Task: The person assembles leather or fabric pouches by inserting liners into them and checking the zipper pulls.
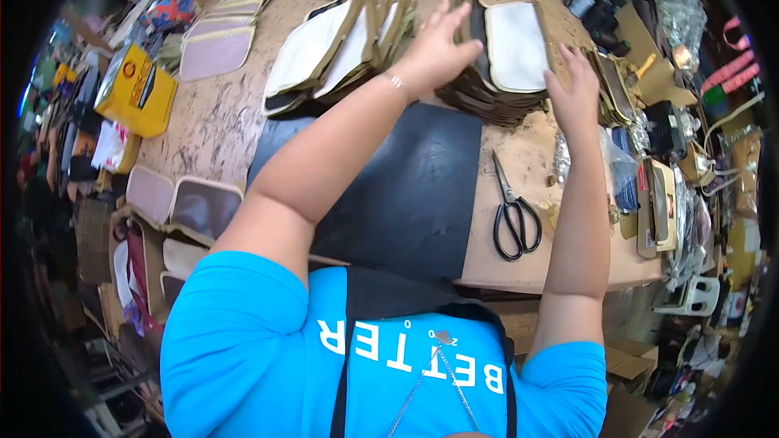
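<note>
My left hand [439,50] is open, fingers spread at the left edge of a stack of brown-trimmed fabric panels [492,104]. A white rounded panel [518,47] lies on top of that stack. On the stack's other side my right hand [574,85] is open too, its thumb close to the white panel's lower right corner. Left of my left hand stands a second pile of white, brown-edged panels [312,53], partly fanned. Below both piles lies a black mat [398,182]. Black-handled scissors [513,215] rest to its right, blades pointing away from me.
A yellow box [136,91] stands at the table's left side. Mesh panels [217,50] lie at the upper left, with more panels [203,207] near the left edge. Dark thread spools [599,23], plastic bags and small boxes [657,203] crowd the right edge.
</note>
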Available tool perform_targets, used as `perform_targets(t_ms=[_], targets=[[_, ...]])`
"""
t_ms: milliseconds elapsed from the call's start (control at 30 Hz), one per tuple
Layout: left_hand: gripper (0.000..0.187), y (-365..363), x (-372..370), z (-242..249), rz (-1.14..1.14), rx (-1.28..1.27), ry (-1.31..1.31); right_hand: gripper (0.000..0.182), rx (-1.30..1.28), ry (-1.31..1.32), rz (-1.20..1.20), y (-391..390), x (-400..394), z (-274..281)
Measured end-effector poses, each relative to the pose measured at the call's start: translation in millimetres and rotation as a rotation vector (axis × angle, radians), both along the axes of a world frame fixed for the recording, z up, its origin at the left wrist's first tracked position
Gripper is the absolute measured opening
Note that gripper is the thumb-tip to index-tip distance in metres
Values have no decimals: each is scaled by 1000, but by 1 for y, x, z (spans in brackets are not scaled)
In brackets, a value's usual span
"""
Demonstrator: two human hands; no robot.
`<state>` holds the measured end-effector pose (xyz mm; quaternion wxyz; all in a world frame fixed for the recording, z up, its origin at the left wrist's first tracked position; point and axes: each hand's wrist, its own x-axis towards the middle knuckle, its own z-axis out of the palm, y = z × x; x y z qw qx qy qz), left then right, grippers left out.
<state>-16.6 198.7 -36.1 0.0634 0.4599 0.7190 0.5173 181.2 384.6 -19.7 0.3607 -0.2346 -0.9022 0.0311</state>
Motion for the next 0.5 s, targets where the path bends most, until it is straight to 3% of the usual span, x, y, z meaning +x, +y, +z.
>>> perform_targets(t_ms=[133, 267, 333, 400, 433, 500], targets=[[58, -143, 33, 17, -161, 26, 193, 41, 19, -5, 141, -87, 35, -10], [48, -282, -10, 11, 128, -179, 288, 36, -134, -102, 343, -165, 51, -41], [47, -352, -35, 5, 298, -376, 112, 36, -244, -185, 420, -193, 47, -57], [48, -414, -43, -2, 439, -764, 96, 36, -355, -246, 502, -214, 40, -73], [49, -431, -36, -1, 406, -839, 151, 38, -406, -247, 515, -222, 36, -84], [50, -461, -16, 4, 336, -992, 256, 39, -264, -340, 430, -240, 32, -93]])
